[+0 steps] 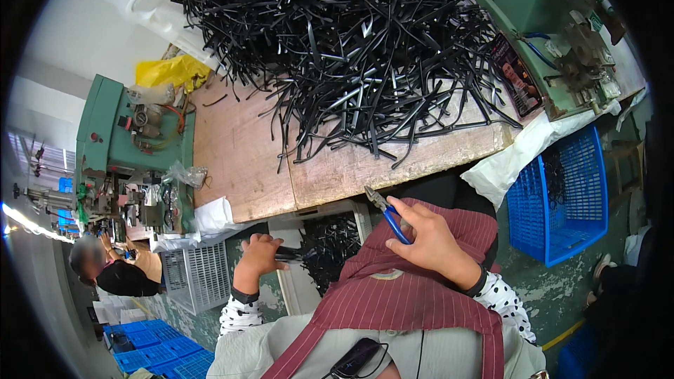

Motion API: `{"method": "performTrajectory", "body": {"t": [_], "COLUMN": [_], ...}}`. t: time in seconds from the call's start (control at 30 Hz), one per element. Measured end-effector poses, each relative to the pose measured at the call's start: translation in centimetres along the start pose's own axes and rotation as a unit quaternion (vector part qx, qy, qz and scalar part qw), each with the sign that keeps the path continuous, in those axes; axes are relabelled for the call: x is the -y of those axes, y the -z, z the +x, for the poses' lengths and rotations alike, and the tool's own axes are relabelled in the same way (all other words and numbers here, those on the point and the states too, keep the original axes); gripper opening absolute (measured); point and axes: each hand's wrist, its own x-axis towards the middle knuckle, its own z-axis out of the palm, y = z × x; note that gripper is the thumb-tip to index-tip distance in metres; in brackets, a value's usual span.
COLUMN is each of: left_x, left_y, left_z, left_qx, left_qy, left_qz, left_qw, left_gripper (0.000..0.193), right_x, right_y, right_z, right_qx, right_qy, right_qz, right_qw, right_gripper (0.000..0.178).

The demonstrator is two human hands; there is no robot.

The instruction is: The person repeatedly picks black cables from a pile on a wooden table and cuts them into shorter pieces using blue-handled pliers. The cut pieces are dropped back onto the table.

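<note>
My right hand (437, 242) is closed round blue-handled cutting pliers (390, 216), their metal jaws pointing up and left near the table's front edge. Lower left, my left hand (260, 261) is closed, with a few dark strips (291, 254) jutting from its fingers toward the right. Close beside it, below the table edge, a pale bin (302, 295) holds many black pieces (328, 245). On the wooden table (242, 147) in front of me lies a large tangled heap of thin black strips (351, 49). What the left fingers cover is partly hidden.
Green machines stand on the left (105, 133) and right (512, 0) of the table. A blue crate (537, 203) is at the right, a grey crate (196, 277) at the left. Another person (126, 274) sits far left. Blue crates (158, 347) lie lower left.
</note>
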Motion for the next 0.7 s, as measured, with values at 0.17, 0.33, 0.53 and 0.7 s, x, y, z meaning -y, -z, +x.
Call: {"method": "performTrajectory", "body": {"t": [0.17, 0.33, 0.53, 0.7], "left_x": [-5.2, -14.5, -12.6, -12.1], "left_y": [8.1, 15.9, 20.0, 20.5], "left_z": [7.0, 16.8, 22.6, 20.1], "left_qx": [-0.292, -0.515, -0.481, -0.470], "left_qy": [-0.119, -0.258, -0.316, -0.305], "left_qz": [-0.273, -0.145, 0.001, -0.372], "left_qw": [0.909, 0.805, 0.818, 0.740], "left_gripper": [0.017, 0.030, 0.019, 0.011], "right_x": [0.4, 0.9, 0.3, -0.8], "right_y": [-0.1, 1.1, 2.4, 2.4], "right_z": [0.0, -0.7, -1.9, -1.4], "right_qx": [-0.002, -0.051, -0.049, -0.063], "right_qy": [0.022, 0.030, -0.012, -0.017], "right_qz": [-0.011, -0.045, -0.035, -0.035], "right_qw": [1.000, 0.997, 0.998, 0.997], "right_gripper": [0.077, 0.078, 0.078, 0.078]}}
